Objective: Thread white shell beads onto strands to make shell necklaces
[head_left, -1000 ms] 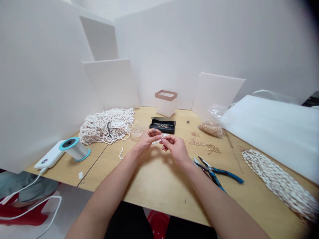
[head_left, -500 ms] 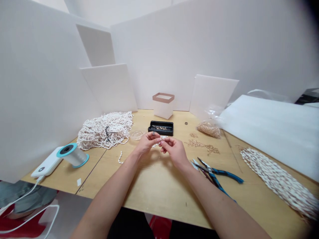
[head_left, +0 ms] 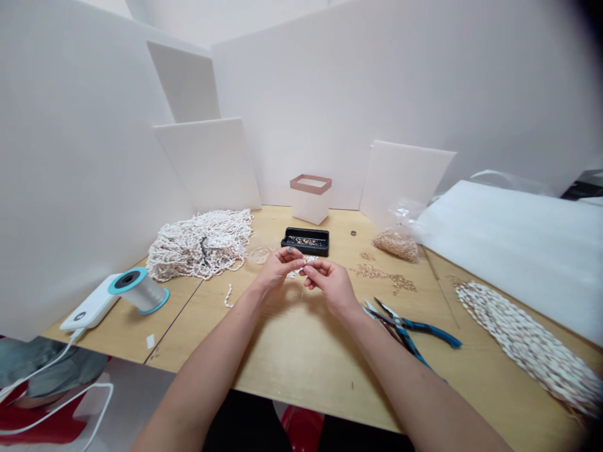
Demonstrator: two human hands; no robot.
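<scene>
White beads (head_left: 311,258) near black tray (head_left: 318,252)

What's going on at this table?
A person's left hand and right hand meet over the wooden table, pinching something tiny, too small to make out. Small white pieces lie just beyond, in front of a black tray holding small bits. Blue-handled pliers lie open by the right forearm.

Bare forearms (head_left: 223,336), a grey ring (head_left: 290,250) and black legwear (head_left: 245,424) show.
</scene>
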